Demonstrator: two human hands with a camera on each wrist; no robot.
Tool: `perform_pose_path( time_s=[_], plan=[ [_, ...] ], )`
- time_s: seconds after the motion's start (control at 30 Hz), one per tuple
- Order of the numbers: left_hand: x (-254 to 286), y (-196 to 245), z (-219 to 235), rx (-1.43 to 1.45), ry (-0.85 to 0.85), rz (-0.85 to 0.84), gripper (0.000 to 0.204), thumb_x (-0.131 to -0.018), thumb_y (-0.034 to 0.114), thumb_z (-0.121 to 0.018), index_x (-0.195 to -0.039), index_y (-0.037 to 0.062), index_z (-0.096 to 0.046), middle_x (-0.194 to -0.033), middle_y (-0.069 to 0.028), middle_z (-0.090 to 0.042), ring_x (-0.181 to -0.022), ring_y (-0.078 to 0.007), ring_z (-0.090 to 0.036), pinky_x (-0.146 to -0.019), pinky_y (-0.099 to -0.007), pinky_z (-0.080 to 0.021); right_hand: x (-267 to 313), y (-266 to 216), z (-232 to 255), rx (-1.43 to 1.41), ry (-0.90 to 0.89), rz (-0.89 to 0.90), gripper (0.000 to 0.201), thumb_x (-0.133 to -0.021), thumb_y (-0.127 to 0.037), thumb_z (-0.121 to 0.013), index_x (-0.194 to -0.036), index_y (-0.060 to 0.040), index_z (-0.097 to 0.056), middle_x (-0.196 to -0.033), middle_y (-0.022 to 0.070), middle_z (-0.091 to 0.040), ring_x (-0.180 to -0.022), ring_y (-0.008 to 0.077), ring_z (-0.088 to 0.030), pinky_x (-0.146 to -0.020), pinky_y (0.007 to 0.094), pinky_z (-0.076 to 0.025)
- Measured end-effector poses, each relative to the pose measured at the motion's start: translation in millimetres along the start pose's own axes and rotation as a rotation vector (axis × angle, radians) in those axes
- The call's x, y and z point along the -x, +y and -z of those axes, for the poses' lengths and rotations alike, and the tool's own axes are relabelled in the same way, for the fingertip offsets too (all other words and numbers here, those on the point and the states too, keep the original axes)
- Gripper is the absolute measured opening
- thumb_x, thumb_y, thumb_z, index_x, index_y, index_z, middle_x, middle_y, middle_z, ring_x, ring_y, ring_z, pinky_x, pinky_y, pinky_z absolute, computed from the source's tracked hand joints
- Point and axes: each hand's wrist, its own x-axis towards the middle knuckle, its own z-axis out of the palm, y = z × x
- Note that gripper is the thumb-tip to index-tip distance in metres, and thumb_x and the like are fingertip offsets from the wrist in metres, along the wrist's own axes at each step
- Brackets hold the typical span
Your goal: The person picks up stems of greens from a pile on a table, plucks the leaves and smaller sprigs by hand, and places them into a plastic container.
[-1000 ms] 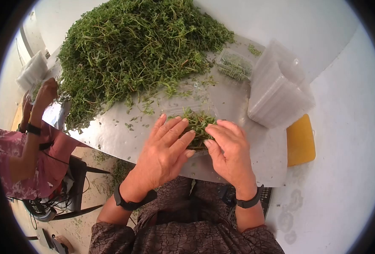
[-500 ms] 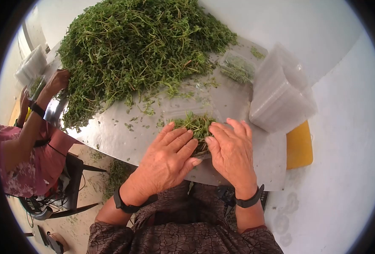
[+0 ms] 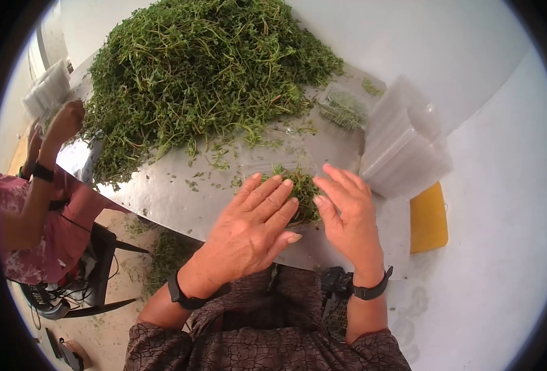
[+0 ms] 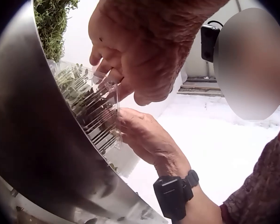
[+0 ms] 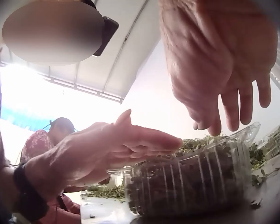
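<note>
A clear ribbed plastic box (image 5: 191,179) filled with green sprigs (image 3: 301,196) stands near the table's front edge. Over its left part lies my left hand (image 3: 245,232), flat, with fingers straight and touching the sprigs; the right wrist view shows this hand (image 5: 107,144) from the side. My right hand (image 3: 351,226) is at the box's right side, fingers loosely bent and spread. In the left wrist view its fingers (image 4: 133,123) are by the box's end wall. The box's open lid (image 3: 273,166) lies toward the heap.
A large heap of greens (image 3: 205,74) covers the table's back left. At the right stand stacked clear boxes (image 3: 403,145), beside a filled box (image 3: 343,108). A yellow object (image 3: 428,217) is beyond the right edge. Another person (image 3: 38,210) works at the left.
My right hand has drawn back to the right, its fingertips lifting off the sprigs. My left hand has shifted slightly right over them. The other person's hand has moved away from the heap.
</note>
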Motion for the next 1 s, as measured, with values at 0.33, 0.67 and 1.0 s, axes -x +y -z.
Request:
perform_pose_path(
  time_s=[0.33, 0.67, 1.0],
  plan=[
    [-9.2, 0.3, -18.3, 0.025, -0.087, 0.010, 0.050, -0.095, 0.035, -0.057, -0.127, -0.0041, -0.057, -0.136, -0.0256, -0.051, -0.133, -0.0408, -0.044, -0.115, -0.0515, -0.029, -20.7, 22.4, -7.7, -0.111, -0.175, -0.066, 0.029, -0.090, -0.013, -0.062, -0.115, -0.0001, -0.066, -0.122, 0.0225, -0.063, -0.118, 0.0382, -0.055, -0.100, 0.0438, -0.043],
    [-12.6, -1.3, -19.8, 0.047, -0.050, -0.002, 0.046, -0.094, 0.032, -0.058, -0.120, -0.0053, -0.059, -0.126, -0.0251, -0.057, -0.125, -0.0410, -0.050, -0.112, -0.0517, -0.034, -25.9, 29.4, -25.3, -0.195, -0.167, -0.096, 0.026, -0.092, -0.012, -0.060, -0.115, 0.0009, -0.066, -0.124, 0.0211, -0.062, -0.120, 0.0370, -0.055, -0.100, 0.0420, -0.045],
    [-11.5, -3.4, -20.8, 0.077, -0.033, -0.008, 0.041, -0.092, 0.028, -0.060, -0.119, -0.0044, -0.060, -0.126, -0.0235, -0.058, -0.125, -0.0402, -0.051, -0.111, -0.0509, -0.035, -27.7, 30.4, -26.9, -0.188, -0.062, -0.183, 0.021, -0.086, -0.004, -0.063, -0.105, 0.0007, -0.068, -0.110, 0.0168, -0.066, -0.108, 0.0303, -0.060, -0.096, 0.0360, -0.046]
  ],
)
